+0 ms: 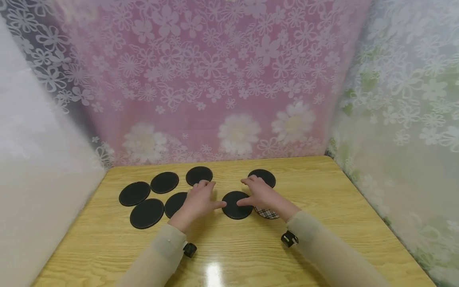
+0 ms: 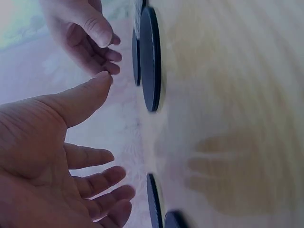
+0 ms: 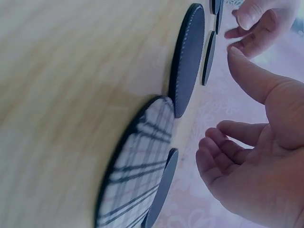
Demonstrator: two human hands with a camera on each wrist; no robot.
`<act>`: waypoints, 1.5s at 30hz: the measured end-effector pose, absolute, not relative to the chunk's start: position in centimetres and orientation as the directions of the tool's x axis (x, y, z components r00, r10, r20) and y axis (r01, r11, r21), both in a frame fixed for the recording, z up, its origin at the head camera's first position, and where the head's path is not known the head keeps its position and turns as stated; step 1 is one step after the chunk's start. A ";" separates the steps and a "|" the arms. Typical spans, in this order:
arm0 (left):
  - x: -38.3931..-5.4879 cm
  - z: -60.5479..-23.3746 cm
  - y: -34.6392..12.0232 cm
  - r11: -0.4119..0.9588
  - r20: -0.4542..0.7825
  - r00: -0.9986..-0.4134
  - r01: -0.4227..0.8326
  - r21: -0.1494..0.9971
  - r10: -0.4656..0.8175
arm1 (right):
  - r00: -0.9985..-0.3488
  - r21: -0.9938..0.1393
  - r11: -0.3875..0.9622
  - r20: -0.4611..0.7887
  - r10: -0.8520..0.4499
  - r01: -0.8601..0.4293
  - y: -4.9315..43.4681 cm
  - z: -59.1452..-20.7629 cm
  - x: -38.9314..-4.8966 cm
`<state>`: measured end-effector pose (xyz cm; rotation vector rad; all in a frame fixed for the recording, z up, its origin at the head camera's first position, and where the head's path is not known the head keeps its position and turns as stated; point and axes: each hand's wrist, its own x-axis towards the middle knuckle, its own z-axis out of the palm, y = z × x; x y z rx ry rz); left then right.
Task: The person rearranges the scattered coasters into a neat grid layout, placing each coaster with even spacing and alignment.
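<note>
My left hand (image 1: 199, 200) hovers over the table with fingers spread, apart from the black round coaster (image 1: 174, 204) partly hidden under it. Above the right side of the table hangs my right hand (image 1: 263, 194), its fingers loosely bent and holding nothing. Between the two hands lies a black coaster (image 1: 234, 211) with a stitched rim. Beneath my right hand a plaid coaster (image 3: 142, 156) shows its checked face, touching or slightly overlapping the black one beside it. Another black coaster (image 1: 267, 176) lies behind, partly covered by my right fingers.
To the left, more black coasters lie flat: one at the far left (image 1: 134, 193), one in front (image 1: 146, 214), one behind (image 1: 164, 182) and one near the back edge (image 1: 199, 173). The wooden table (image 1: 229, 255) meets flowered curtains (image 1: 229, 79) at the back and sides.
</note>
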<state>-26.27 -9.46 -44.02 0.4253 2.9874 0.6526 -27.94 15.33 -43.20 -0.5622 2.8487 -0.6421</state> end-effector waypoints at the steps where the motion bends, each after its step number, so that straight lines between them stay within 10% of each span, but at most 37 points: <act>1: -26.5 -43.9 -9.7 0.878 0.007 -0.962 0.252 0.407 0.273 | -0.913 -0.442 0.835 -0.080 -0.400 -0.327 15.1 -43.1 -28.2; 34: -34.2 -45.4 -16.4 0.951 -0.044 -0.991 0.109 0.291 0.127 | -0.883 -0.477 0.813 -0.144 -0.446 -0.333 6.5 -45.5 -35.5; 45: -35.0 -46.4 -17.1 0.949 -0.060 -0.993 0.079 0.304 0.102 | -0.886 -0.331 0.861 -0.125 -0.446 -0.387 5.1 -46.2 -35.9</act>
